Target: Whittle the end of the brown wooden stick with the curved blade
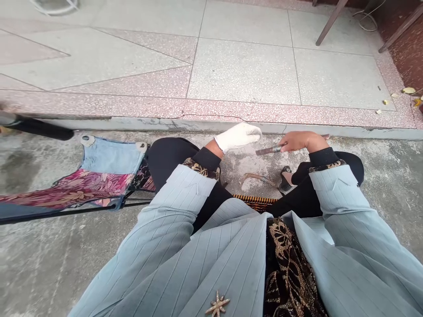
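My left hand (240,136), in a white knit glove, is closed above the ground between my knees, with its fingers curled and pressed together. Whatever they may hold is hidden. Bare, my right hand (301,141) is wrapped round a slim hand tool (268,150). The tool's flat brownish end points left toward the glove, and a shiny band sits near my fingers. A thin end shows past my wrist. Below, on the concrete, lies a curved, rusty sickle-like tool (259,178). The gloved hand and the held tool appear apart.
A raised tiled step (244,75) runs across just ahead of my hands. To my left stands a folding chair (105,171) with denim and floral cloth; a dark tube (42,127) juts in above it. A woven seat edge (254,202) shows beneath me. Furniture legs (330,24) stand far right.
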The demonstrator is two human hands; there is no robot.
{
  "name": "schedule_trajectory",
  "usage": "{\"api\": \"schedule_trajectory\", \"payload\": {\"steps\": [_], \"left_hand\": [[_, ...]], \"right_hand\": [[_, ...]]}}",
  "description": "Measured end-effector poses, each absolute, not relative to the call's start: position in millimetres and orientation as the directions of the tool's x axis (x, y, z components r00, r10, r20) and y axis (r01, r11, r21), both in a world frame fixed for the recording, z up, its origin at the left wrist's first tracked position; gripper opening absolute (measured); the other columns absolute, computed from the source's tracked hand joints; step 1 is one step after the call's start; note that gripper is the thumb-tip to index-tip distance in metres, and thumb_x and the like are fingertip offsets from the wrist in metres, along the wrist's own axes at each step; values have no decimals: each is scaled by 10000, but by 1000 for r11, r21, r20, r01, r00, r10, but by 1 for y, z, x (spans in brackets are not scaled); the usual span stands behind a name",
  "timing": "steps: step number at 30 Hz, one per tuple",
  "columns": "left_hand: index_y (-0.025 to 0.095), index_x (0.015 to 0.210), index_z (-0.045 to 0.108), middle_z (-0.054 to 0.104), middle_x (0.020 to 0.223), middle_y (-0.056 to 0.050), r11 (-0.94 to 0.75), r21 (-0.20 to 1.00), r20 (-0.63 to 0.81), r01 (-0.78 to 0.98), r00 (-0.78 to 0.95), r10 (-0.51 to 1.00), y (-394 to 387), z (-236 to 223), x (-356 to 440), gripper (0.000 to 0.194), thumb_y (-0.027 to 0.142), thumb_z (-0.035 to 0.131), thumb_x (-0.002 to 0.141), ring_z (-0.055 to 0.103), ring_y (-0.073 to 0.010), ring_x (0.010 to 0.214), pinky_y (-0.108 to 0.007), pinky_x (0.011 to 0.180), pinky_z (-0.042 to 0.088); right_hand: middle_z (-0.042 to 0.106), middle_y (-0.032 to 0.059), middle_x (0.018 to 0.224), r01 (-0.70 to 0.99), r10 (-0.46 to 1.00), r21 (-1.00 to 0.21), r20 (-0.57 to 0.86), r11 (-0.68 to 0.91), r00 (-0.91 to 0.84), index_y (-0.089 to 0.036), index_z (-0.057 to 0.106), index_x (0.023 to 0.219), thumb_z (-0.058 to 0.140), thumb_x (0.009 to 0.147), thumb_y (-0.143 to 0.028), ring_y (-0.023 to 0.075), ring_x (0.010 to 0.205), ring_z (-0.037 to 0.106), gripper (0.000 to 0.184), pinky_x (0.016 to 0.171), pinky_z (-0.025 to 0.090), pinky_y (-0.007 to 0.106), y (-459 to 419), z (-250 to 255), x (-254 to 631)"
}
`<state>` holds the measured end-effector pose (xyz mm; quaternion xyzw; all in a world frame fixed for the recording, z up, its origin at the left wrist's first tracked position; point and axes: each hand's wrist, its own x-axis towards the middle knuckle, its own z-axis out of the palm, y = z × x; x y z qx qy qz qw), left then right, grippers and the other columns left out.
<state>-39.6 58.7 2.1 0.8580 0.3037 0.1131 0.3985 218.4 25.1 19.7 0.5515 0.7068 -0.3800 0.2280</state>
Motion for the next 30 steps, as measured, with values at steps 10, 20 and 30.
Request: {"api": "schedule_trajectory", "payload": {"steps": [10, 20, 30], "left_hand": [[131, 963, 716, 715, 864, -43, -359, 842, -64, 402, 736, 673, 52, -16, -24, 290, 341, 526, 904, 609, -146, 774, -266, 774, 484], [135, 1050, 760, 772, 1007, -63, -534, 716, -36, 451, 787, 616, 52, -8, -32, 346, 338, 511, 921, 674, -192, 914, -298, 885, 494], [116, 979, 716, 740, 904, -56, -413, 805, -53, 425, 745, 665, 54, -10, -33, 266, 301, 535, 922, 627, -165, 831, -282, 807, 491]], "right_hand": [[577, -3, 723, 374, 871, -927, -184, 0, -456, -193, 649, 905, 671, 873, -740, 104, 580, 416, 549, 553, 341, 246, 4, 52, 227], [684, 84, 841, 977, 881, -213, -460, 10, -109, -167, 689, 841, 606, 951, -287, 202, 768, 571, 183, 675, 349, 324, 23, 27, 228], [638, 0, 736, 520, 511, -854, -447, 1, -734, -171, 725, 908, 749, 849, -554, 122, 636, 511, 388, 615, 389, 259, 7, 42, 224]]}}
